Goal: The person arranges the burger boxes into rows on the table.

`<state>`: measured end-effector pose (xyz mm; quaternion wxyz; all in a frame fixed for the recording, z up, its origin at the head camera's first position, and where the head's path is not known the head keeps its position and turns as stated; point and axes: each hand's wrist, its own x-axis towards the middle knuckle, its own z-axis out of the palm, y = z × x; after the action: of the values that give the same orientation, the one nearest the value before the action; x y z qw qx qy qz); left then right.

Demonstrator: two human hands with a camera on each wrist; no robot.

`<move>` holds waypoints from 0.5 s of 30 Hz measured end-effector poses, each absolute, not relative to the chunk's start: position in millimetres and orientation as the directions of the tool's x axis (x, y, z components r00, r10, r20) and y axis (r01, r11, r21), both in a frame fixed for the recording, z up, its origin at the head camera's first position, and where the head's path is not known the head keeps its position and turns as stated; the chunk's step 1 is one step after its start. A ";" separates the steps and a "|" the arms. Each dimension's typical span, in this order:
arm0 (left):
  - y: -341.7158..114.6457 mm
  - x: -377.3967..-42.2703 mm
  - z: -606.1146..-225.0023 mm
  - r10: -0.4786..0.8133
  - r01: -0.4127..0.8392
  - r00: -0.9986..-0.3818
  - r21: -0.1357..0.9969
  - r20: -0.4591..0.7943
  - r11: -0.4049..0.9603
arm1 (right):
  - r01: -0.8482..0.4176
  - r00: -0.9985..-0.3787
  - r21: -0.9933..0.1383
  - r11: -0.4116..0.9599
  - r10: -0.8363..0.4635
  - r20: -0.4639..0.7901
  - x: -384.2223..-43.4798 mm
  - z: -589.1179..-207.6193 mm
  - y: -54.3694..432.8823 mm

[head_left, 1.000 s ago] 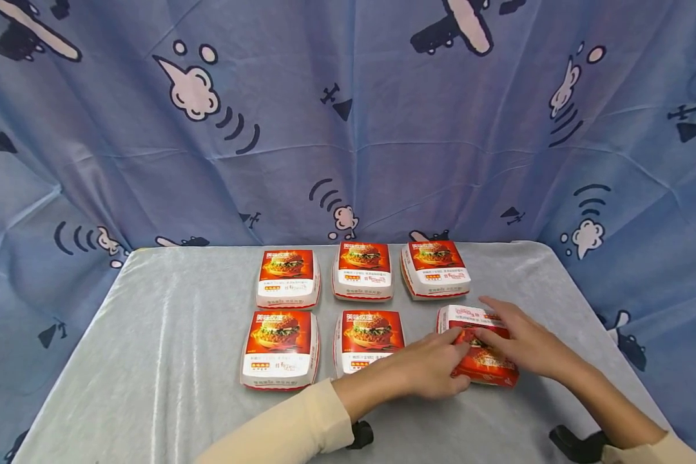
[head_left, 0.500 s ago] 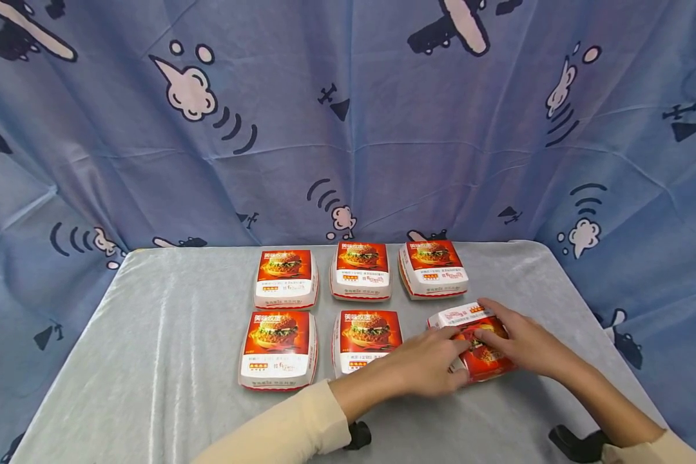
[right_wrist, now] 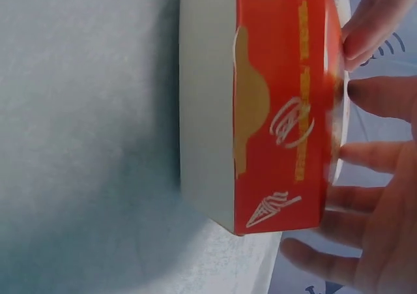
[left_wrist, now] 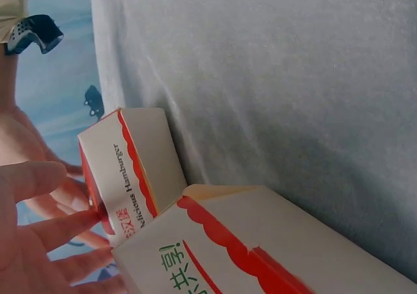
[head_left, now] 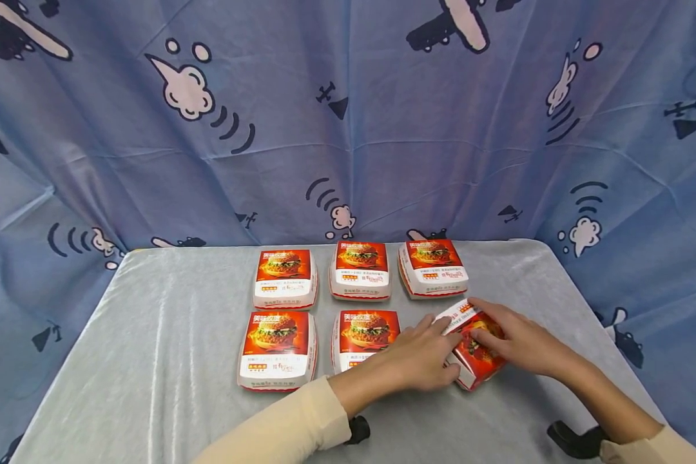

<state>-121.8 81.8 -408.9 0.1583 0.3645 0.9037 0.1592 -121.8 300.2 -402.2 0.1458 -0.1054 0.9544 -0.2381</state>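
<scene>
In the head view, a red and white burger box point(head_left: 479, 356) lies askew on the cloth at the front right, its white strip toward the upper left. My left hand point(head_left: 423, 354) has its fingers over the box's left side. My right hand point(head_left: 513, 338) spreads over the right and far side, thumb on the printed lid. The right wrist view shows my right fingers point(right_wrist: 378, 154) fairly straight, tips at the top of the box point(right_wrist: 280, 111). In the left wrist view, my left fingers point(left_wrist: 71, 232) reach extended to the box point(left_wrist: 130, 176), beside a nearer burger box point(left_wrist: 273, 255).
Three matching burger boxes line the back: left point(head_left: 284, 277), middle point(head_left: 359, 270) and right point(head_left: 434, 269). Two more sit in front, at left point(head_left: 278, 351) and centre point(head_left: 365, 335), the latter partly behind my left forearm. A blue patterned curtain point(head_left: 290, 129) hangs behind the cloth-covered table point(head_left: 127, 361).
Between my hands, the front right burger box has turned counterclockwise, its white strip swinging from the far side to the upper left. My right fingertips have shifted slightly left.
</scene>
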 end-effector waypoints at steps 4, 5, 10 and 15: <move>81.6 -120.5 -409.9 0.714 0.641 -0.687 0.348 -0.138 0.684 | -0.122 -0.943 -0.408 0.905 -0.234 -0.237 -120.4 -399.6 302.4; 81.6 -120.1 -410.0 0.715 0.647 -0.687 0.339 -0.128 0.683 | -0.120 -0.944 -0.385 0.915 -0.225 -0.241 -120.2 -399.0 303.3; 81.7 -118.9 -410.4 0.726 0.669 -0.681 0.324 -0.095 0.669 | -0.089 -0.943 -0.261 0.961 -0.166 -0.287 -120.9 -396.5 307.8; 81.7 -120.2 -409.7 0.750 0.679 -0.657 0.367 -0.083 0.636 | -0.093 -0.943 -0.263 0.960 -0.170 -0.287 -122.2 -396.9 312.1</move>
<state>-120.2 81.7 -409.7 0.1146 0.3982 0.8970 0.1537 -122.2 312.1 -396.9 0.1551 -0.0673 0.9778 -0.1239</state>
